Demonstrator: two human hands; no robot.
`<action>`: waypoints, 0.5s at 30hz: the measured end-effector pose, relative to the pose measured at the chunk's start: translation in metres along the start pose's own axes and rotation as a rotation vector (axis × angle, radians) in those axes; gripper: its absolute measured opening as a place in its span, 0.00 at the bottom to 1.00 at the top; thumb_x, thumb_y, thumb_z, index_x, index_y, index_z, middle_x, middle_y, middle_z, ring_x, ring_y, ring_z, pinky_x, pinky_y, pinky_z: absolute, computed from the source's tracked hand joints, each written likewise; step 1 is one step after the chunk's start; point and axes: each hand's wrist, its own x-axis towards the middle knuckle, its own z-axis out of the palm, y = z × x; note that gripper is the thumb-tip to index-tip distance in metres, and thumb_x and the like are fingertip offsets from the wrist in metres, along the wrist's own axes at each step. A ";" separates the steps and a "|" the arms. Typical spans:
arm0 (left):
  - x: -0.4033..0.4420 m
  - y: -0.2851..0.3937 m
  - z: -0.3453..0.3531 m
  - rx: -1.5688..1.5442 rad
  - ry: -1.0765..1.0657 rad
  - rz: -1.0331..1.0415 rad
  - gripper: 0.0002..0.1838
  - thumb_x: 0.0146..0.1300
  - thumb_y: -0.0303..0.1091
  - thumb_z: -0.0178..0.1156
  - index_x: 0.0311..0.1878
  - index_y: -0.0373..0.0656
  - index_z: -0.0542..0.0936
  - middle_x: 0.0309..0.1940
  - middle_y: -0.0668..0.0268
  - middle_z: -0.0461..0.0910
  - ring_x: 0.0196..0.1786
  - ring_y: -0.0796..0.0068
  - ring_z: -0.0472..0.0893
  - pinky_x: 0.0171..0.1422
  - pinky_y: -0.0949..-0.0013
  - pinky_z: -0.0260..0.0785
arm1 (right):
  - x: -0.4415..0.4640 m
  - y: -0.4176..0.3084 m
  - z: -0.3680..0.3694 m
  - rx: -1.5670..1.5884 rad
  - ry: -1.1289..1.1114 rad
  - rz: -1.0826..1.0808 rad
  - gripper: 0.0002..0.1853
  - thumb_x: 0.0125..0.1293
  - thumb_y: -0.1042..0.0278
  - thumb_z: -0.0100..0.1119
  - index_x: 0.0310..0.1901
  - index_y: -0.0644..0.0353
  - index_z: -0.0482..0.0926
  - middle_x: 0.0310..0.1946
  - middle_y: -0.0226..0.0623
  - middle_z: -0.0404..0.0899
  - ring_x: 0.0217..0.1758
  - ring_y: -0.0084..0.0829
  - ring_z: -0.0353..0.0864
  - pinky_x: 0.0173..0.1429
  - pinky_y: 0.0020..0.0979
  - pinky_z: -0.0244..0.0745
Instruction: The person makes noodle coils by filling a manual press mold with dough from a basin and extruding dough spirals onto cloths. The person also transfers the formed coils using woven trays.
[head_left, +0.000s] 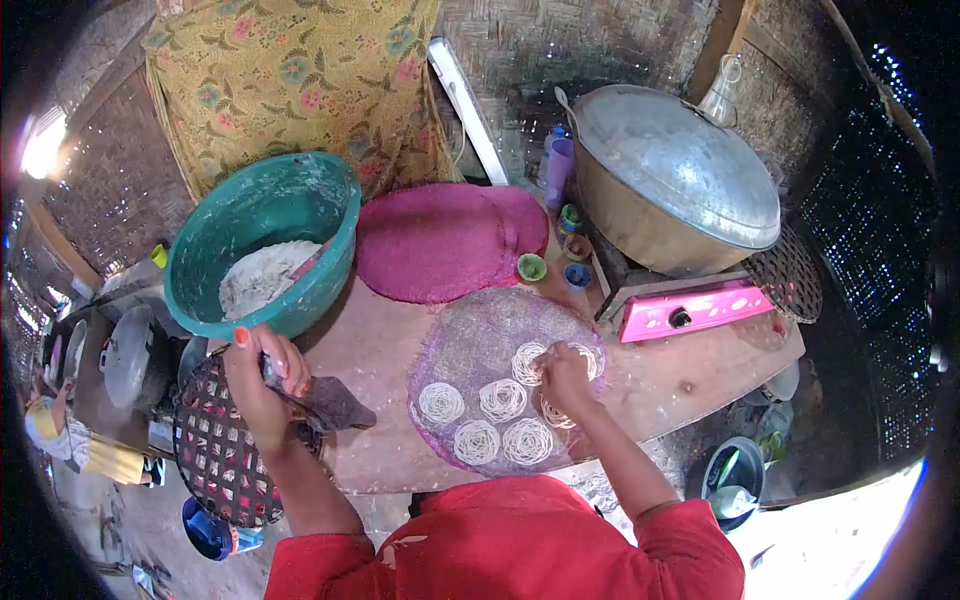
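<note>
My left hand (262, 385) is closed around a dark pouch-like thing (340, 402), whose wide end sticks out to the right above the table; its exact kind does not show. Below on the right, my right hand (567, 380) bends down over a round mesh mat (480, 335), fingers together among white strand swirls. Whether something is pinched in those fingertips is hidden. One swirl (502, 400) lies mid-mat, another swirl (442, 403) at its left edge, and several more sit around them. A swirl (527, 364) touches or nearly touches my right fingers.
A green basin (340, 225) with white dough or flour (262, 280) stands at the back left. Pink round mats (440, 245) lie behind the mesh mat. At right, a lidded pot (660, 200) sits on a pink-fronted stove (695, 310). Small cups (532, 267) stand between. A person (60, 435) is far left.
</note>
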 end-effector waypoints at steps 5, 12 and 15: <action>0.004 0.018 -0.002 -0.098 -0.015 -0.003 0.31 0.73 0.54 0.29 0.16 0.45 0.60 0.05 0.68 0.58 0.06 0.78 0.55 0.11 0.75 0.51 | 0.000 -0.003 0.000 0.054 0.053 0.069 0.15 0.48 0.75 0.58 0.39 0.48 0.82 0.41 0.42 0.71 0.45 0.44 0.71 0.48 0.42 0.65; 0.030 0.037 0.009 -0.553 -0.210 -0.014 0.31 0.70 0.60 0.31 0.14 0.52 0.59 0.03 0.75 0.54 0.03 0.80 0.52 0.07 0.74 0.47 | -0.001 -0.037 -0.052 0.592 -0.009 0.054 0.16 0.57 0.64 0.59 0.48 0.54 0.78 0.48 0.48 0.73 0.55 0.47 0.72 0.58 0.44 0.66; 0.037 0.010 0.016 -0.560 0.254 -0.290 0.30 0.68 0.63 0.37 0.16 0.51 0.60 0.07 0.74 0.54 0.09 0.82 0.54 0.13 0.75 0.48 | -0.032 -0.119 -0.090 0.936 -0.359 -0.086 0.22 0.65 0.47 0.52 0.53 0.55 0.74 0.45 0.52 0.77 0.51 0.42 0.78 0.56 0.39 0.69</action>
